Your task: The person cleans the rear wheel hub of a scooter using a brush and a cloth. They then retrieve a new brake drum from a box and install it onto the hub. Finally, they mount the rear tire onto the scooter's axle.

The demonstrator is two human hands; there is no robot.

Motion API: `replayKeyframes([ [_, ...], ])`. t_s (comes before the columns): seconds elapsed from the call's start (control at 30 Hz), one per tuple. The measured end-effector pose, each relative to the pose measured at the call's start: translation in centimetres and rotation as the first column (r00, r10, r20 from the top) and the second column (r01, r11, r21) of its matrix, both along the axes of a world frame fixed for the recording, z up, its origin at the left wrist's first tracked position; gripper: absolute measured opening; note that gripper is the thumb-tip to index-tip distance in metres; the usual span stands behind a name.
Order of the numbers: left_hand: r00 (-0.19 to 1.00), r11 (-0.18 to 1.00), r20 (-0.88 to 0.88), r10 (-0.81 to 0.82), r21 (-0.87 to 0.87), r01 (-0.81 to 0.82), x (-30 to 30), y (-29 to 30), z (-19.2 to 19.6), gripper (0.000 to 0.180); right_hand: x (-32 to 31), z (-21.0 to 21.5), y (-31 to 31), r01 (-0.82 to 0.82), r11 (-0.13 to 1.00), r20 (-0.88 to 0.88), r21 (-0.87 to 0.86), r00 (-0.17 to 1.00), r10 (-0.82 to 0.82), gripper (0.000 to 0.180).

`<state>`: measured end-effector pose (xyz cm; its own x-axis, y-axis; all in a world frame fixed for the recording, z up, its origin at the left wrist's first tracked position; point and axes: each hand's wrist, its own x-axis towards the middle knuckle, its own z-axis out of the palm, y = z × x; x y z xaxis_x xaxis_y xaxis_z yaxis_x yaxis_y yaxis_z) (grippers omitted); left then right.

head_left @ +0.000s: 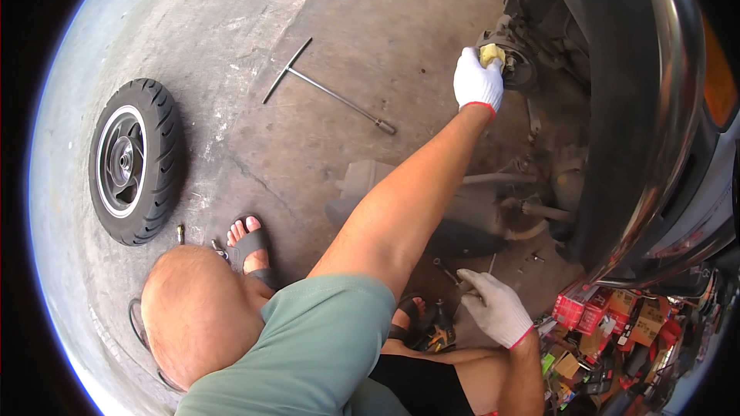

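Note:
My left hand [478,83], in a white glove with a red cuff, reaches far forward. It is closed on a crumpled yellow cloth or sponge [491,55], which it presses against a dark, round wheel hub [519,68] under a scooter [617,146]. My right hand [496,308], in a similar but dirtier glove, hangs lower right by my knee. Its fingers are loosely stretched and nothing shows in them. Just beyond its fingertips a small metal tool [445,270] lies on the floor.
A removed wheel with its tyre [158,162] stands at the left. A long T-handle wrench [331,89] lies on the concrete. Beside my right foot is a power tool [439,331]. Small tools lie near my left foot [248,245]. Piled boxes [593,312] crowd the lower right.

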<state>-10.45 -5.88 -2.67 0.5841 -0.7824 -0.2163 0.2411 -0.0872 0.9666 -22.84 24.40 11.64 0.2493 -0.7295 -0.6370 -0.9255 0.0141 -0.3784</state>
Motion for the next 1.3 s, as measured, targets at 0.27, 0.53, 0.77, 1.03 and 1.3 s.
replayKeyframes([
  [0.27, 0.984, 0.977, -0.176, 0.018, 0.214, 0.02, -0.2, -1.9, -0.8, 0.041, -0.3, -0.1, -0.2, 0.016, 1.0, 0.014, -0.026, 1.0, -0.015, 0.042],
  [0.53, 0.962, 0.956, -0.263, 0.072, 0.292, 0.009, 0.0, -2.1, -0.4, 0.036, -0.1, -0.3, -0.4, 0.026, 1.0, 0.017, 0.009, 1.0, -0.026, 0.042],
  [0.77, 0.878, 0.98, -0.442, 0.182, 0.01, -0.198, -0.6, -1.1, 1.0, 0.042, -0.4, -0.3, -0.4, 0.056, 0.998, 0.023, 0.001, 0.998, -0.056, 0.044],
  [1.03, 0.951, 0.976, -0.299, 0.08, 0.218, -0.013, 0.7, -2.5, 3.2, 0.048, -0.6, -0.3, -0.2, 0.061, 0.998, 0.032, -0.001, 0.998, -0.061, 0.044],
  [1.3, 0.966, 0.989, -0.214, 0.146, -0.005, -0.151, 0.0, -0.3, 1.6, 0.029, -0.7, -0.1, -0.3, 0.118, 0.992, 0.019, 0.038, 0.993, -0.119, 0.043],
])
